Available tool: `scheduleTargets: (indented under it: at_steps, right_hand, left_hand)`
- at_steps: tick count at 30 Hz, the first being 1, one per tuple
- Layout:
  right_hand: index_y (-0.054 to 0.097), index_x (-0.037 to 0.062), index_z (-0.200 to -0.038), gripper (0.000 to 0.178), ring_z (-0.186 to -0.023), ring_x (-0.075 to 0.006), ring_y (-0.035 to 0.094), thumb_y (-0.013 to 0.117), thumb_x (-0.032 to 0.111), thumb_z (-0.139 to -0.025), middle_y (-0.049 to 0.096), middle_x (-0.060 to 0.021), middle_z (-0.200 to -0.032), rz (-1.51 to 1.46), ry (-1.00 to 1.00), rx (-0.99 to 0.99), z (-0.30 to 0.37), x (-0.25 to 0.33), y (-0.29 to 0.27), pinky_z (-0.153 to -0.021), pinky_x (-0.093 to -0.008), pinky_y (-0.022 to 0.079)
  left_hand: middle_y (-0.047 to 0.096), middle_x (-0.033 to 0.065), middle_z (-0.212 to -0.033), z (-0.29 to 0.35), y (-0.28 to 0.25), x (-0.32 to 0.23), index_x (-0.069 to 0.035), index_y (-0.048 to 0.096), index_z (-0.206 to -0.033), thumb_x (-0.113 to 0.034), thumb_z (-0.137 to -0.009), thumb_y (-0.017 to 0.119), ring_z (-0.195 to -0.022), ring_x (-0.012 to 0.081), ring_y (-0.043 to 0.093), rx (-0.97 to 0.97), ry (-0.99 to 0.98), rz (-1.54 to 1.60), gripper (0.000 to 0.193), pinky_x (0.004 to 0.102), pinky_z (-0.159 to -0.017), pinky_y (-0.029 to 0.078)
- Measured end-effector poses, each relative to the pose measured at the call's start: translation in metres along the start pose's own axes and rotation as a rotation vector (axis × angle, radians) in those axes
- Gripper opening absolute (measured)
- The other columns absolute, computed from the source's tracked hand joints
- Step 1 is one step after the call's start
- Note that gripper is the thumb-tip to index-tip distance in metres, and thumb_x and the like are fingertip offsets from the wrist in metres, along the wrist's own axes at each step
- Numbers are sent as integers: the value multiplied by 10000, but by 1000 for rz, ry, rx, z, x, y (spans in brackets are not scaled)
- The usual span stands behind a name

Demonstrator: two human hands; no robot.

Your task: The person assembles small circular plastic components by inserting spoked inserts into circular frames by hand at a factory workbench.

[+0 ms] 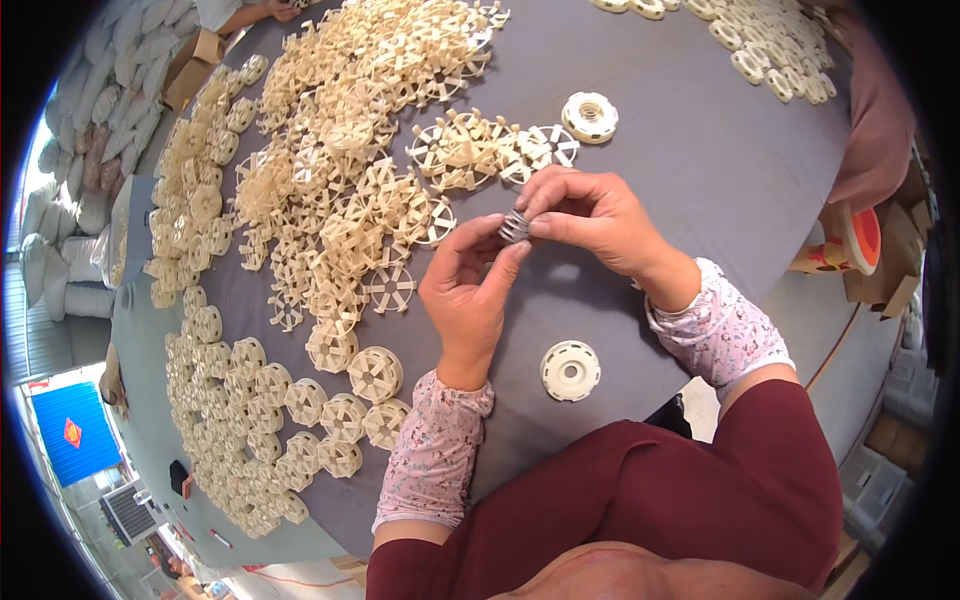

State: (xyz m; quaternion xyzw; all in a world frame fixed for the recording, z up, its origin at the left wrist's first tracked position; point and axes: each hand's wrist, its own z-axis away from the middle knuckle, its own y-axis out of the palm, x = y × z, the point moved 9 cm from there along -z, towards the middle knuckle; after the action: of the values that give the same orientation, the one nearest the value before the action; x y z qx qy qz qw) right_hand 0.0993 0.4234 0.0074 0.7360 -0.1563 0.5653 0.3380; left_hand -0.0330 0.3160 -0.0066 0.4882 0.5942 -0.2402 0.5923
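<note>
A dark metal coil spring (pixel 514 228) is pinched between both hands above the grey tablecloth. My left hand (pixel 468 285) grips its left side with thumb and fingertips, while my right hand (pixel 598 222) holds its right side the same way. Below them, nearer my body, a round cream plastic cap (pixel 571 371) lies on the cloth with a small hole at its middle. Beyond my right hand, another round cream cap (pixel 590 117) has what looks like a coil spring in it. A small group of spoked plastic rings (pixel 480 150) lies just past my fingers.
A large heap of loose spoked rings (pixel 340 130) spreads over the grey cloth (pixel 660 90) to the left. Many assembled round pieces (pixel 240 400) crowd the left side. More round pieces (pixel 770 45) lie far right. Another person's hand (pixel 284 9) shows at the top left.
</note>
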Motion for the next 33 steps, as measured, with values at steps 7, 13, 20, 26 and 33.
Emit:
scheduleTargets:
  at_steps: [7, 13, 20, 26, 33]
  right_hand:
    - [756, -19, -1027, 57, -994, -163, 708, 771, 11, -981, 659, -77, -1147, -107, 41, 44, 4, -6, 7, -888, -315, 606]
    - [762, -2, -1022, 57, -1015, -157, 685, 781, 19, -972, 656, -87, -1165, 62, -102, 108, 5, 8, 9, -941, -331, 582]
    - [731, 16, -1050, 80, -1123, -169, 666, 774, 36, -985, 694, -115, -1231, -103, -34, 100, 5, 1, 11, -990, -345, 547]
    - [716, 21, -1059, 80, -1162, -201, 664, 761, 33, -994, 701, -133, -1237, 66, -211, 47, 4, 25, 4, -1033, -384, 532]
    - [737, 20, -1105, 140, -1095, -173, 668, 755, 37, -967, 714, -78, -1170, 377, -92, -30, 9, 6, 15, -1001, -366, 534]
  left_hand:
    - [768, 86, -1116, 8, -8, 3, 55, 753, -1253, 85, -927, 811, -959, 133, 737, -29, -83, 24, 333, 265, -848, 624]
    - [779, 119, -1086, 12, -6, 6, 66, 752, -1227, 21, -965, 803, -905, 164, 753, 33, -84, 160, 271, 284, -784, 634]
    - [781, 147, -1119, 9, -4, 12, 63, 740, -1237, -15, -1003, 774, -892, 190, 768, 30, -129, 214, 250, 300, -769, 638]
    - [781, 146, -1123, 9, -2, 18, 61, 726, -1246, 26, -1013, 736, -935, 197, 766, 68, -188, 233, 236, 310, -805, 638]
    - [758, 114, -1174, 5, 0, 24, 49, 637, -1373, 74, -1004, 723, -987, 171, 744, -15, -204, 217, 380, 293, -855, 623]
